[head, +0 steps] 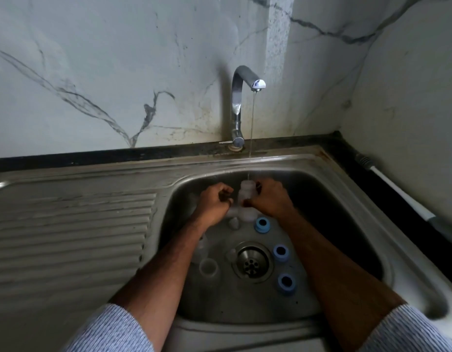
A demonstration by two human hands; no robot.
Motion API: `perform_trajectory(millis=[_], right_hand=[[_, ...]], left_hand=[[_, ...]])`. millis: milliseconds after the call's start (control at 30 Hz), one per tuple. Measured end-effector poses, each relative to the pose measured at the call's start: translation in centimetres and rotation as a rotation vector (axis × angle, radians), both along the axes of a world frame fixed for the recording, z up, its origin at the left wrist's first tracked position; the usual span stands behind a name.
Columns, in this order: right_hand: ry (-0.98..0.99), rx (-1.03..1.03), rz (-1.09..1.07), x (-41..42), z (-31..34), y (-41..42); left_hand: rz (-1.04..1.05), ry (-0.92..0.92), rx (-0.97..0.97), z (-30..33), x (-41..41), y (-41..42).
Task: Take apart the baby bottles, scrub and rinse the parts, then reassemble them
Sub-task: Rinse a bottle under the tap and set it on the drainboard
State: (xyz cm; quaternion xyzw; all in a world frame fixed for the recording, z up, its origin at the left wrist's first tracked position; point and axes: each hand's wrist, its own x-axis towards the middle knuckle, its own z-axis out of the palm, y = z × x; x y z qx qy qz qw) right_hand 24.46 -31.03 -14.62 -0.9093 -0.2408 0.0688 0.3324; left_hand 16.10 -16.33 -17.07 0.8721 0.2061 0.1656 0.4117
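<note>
bottle body, clear plastic, sits under the tap's thin stream over the sink, right hand curled round it, left hand curled beside it, contents unclear; probably light, stiff and slippery wet, best gripped round its middle.

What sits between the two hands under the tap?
In the head view, a clear bottle body stands upright between the left hand and right hand, under the water stream.

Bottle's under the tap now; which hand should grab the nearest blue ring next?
Probably the right hand: the blue ring lies just below it, on that side of the sink, though it grips the bottle.
</note>
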Motion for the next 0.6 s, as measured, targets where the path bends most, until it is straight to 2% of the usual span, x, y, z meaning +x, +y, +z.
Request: perform_trajectory(millis=[367,500,600], right_hand=[[-0.133,0.068,0.014,0.04,0.52,0.23],[-0.044,0.105,0.094,0.44,0.37,0.23],[0.028,0.255,0.033,0.68,0.04,0.12]], left_hand=[[-0.024,0.017,0.038,0.02,0.04,-0.19],[-0.052,0.014,0.001,-0.07,0.07,-0.21],[-0.040,-0.008,-0.098,-0.39,0.24,-0.22]])
